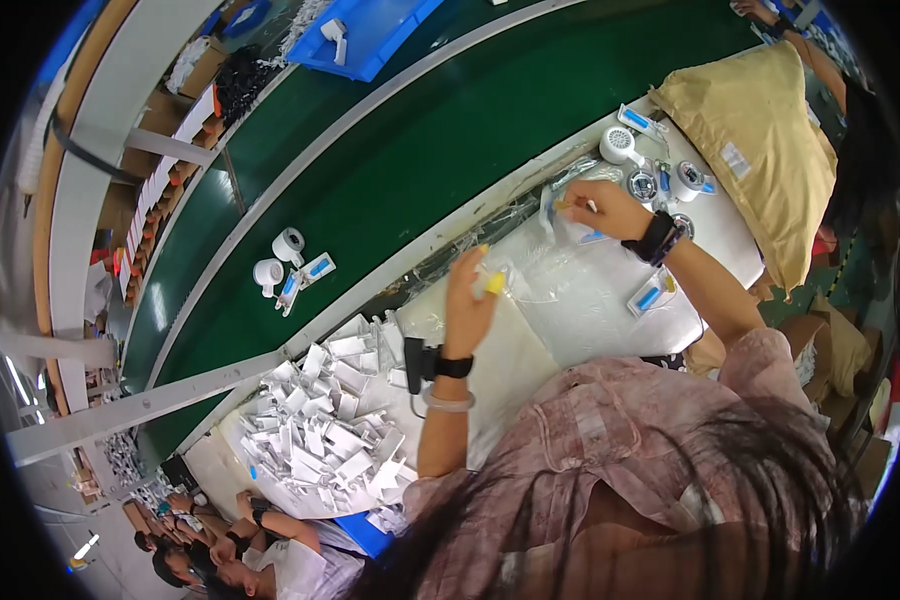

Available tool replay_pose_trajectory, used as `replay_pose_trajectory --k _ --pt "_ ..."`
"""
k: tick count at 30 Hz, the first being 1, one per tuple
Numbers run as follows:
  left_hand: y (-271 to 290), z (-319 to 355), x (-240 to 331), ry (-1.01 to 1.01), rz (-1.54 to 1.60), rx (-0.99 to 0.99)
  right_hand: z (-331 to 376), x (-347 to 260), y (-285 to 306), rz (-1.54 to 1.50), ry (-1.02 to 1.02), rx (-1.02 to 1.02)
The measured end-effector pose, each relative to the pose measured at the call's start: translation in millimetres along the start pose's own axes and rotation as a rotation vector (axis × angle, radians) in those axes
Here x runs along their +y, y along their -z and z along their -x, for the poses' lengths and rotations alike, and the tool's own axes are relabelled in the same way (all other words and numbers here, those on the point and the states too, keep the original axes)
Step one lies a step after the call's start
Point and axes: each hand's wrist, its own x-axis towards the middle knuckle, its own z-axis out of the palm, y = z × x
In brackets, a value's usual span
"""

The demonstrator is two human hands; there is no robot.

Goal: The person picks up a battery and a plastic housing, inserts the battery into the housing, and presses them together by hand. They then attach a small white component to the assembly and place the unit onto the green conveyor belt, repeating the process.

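Note:
My left hand [468,300] is over the near side of the bench, with yellow covers on its fingertips. Its thumb and fingers are apart, and I see nothing held between them. My right hand [607,210] is farther right, its fingers bent together at a yellow-covered tip. Whatever may be in that pinch is too small to make out. Thin clear plastic film [535,280] lies on the bench between the hands. Close to my right wrist are a round silver-ringed part [642,185] and a white piece with a blue strip [650,298].
White plastic pieces [320,430] are heaped left of my left arm. White round-headed housings [288,245] ride on the green conveyor [390,170] beyond the bench. Another white housing [620,145] stands near a large tan sack [760,150]. Co-workers [270,540] sit at lower left.

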Motion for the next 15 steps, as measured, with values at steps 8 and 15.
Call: replay_pose_trajectory --k 8,15 --pt "-40.2 40.8 77.0 -0.012 0.446 -0.124 55.7 -106.8 -28.1 -0.869 -0.142 -0.241" --pt "-13.0 60.4 95.3 0.232 0.563 -0.316 81.9 -132.9 -20.8 -0.872 -0.133 -0.452"
